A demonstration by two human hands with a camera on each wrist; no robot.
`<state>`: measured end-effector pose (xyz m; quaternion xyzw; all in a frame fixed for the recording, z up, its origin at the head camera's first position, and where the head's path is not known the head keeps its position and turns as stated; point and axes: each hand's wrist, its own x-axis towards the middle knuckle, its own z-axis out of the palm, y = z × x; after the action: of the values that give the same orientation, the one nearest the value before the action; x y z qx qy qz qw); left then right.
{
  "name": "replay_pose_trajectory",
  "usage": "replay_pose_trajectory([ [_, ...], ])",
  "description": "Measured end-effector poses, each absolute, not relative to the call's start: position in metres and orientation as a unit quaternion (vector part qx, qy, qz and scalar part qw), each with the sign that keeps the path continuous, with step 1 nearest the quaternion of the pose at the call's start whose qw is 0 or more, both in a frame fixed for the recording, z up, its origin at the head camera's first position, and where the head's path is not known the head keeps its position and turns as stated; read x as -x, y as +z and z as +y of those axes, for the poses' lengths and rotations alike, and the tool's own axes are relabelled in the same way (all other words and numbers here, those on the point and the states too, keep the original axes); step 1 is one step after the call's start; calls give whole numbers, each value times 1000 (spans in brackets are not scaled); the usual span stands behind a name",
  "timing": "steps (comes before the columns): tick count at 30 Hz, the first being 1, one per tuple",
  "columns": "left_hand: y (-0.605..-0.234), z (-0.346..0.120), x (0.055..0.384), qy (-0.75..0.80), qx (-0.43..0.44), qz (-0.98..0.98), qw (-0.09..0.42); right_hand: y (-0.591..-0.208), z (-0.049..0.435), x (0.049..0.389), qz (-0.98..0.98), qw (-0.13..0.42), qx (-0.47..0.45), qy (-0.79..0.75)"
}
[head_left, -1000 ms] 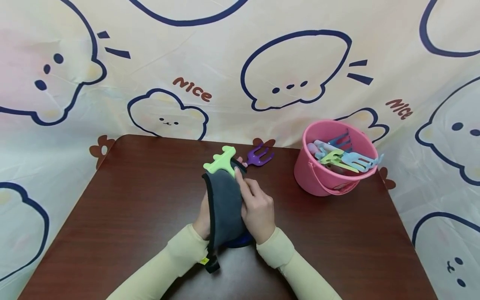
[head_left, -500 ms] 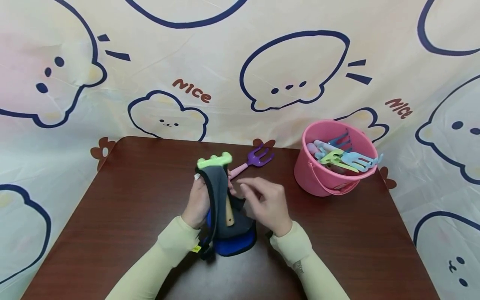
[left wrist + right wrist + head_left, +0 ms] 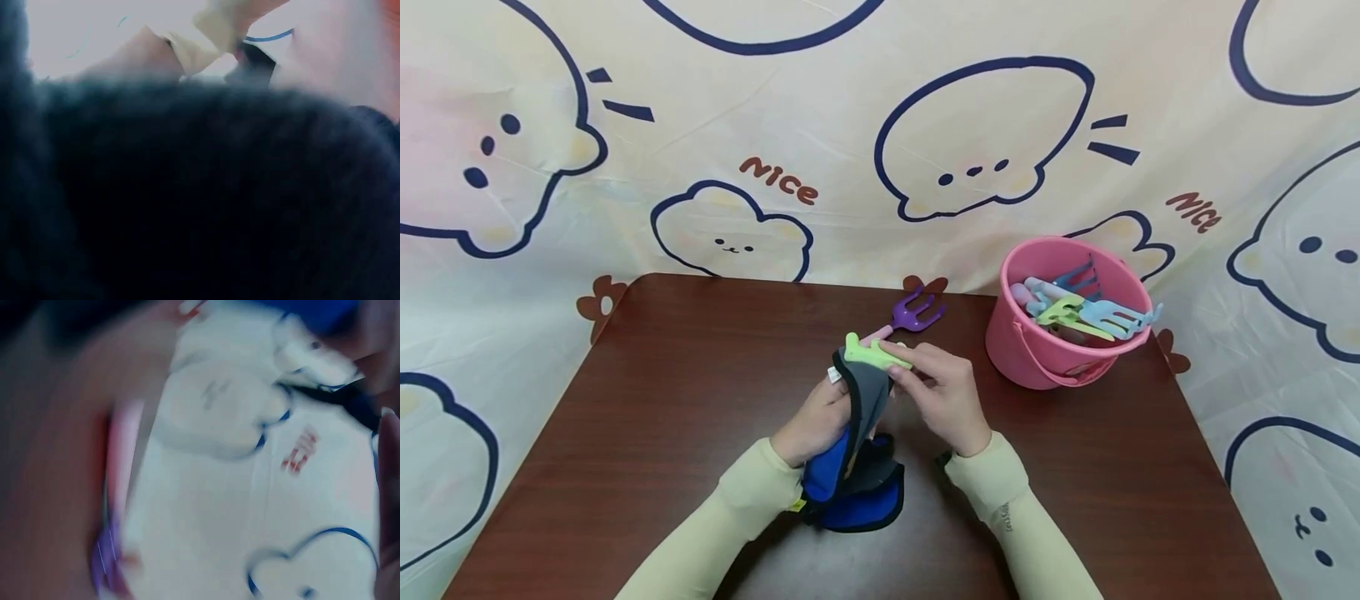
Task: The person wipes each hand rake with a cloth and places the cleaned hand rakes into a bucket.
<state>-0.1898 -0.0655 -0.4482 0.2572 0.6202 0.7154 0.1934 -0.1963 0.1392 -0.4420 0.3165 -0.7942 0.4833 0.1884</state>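
Observation:
My left hand (image 3: 814,421) grips a blue and grey fabric pouch (image 3: 867,507) with black edging, its lower part hanging folded toward me. From its upper end sticks out a light green plastic piece (image 3: 867,352) with knobbly teeth; the rest is hidden in the fabric. My right hand (image 3: 946,392) pinches the right end of this green piece between thumb and forefinger. Just behind lies a purple toy fork (image 3: 913,315), whose pink handle runs toward the pouch. Dark fabric blocks most of the left wrist view. Blurred in the right wrist view is the purple fork (image 3: 106,559).
At the back right of the brown table (image 3: 700,358) stands a pink bucket (image 3: 1026,358) holding several toy tools, among them a light blue fork (image 3: 1118,320). A patterned cloth (image 3: 850,117) hangs behind the table.
My left hand has tilted the pouch, exposing its blue side, and has lately moved it rightward. My right hand left the pouch, then took hold of the green piece's end.

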Motion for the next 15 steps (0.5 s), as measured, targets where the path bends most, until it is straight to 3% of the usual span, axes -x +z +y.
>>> replay_pose_trajectory([
  [3,-445,-69,188,719,-285,593,225,-443,142,199,-813,299,-352,354],
  [6,-443,-70,186,716,-304,577,250,-440,146,200,-806,354,-370,298],
  [15,-445,-73,185,651,-288,652,261,-435,152,200,-814,338,-354,313],
])
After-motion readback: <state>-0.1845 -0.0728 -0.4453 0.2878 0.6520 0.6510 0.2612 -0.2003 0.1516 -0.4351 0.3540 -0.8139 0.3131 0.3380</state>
